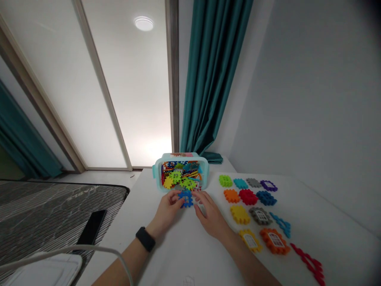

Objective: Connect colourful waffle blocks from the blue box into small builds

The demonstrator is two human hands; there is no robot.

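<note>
Left hand (166, 212), smartwatch (145, 239) on its wrist, and right hand (210, 214) met at a blue waffle-block piece (186, 198), centre frame, just before a clear storage box (181, 155) on a white table (175, 254). Fingers half-curled, tips at opposite edges of the piece: a sound two-sided way to steady it. Whether either hand actually gripped it, I could not tell; fingers hid part of it. Sorted pieces, among them a red block (248, 196), lay in rows at right. Box contents too tangled to count; a red chain (306, 264) ran off the lower right.
</note>
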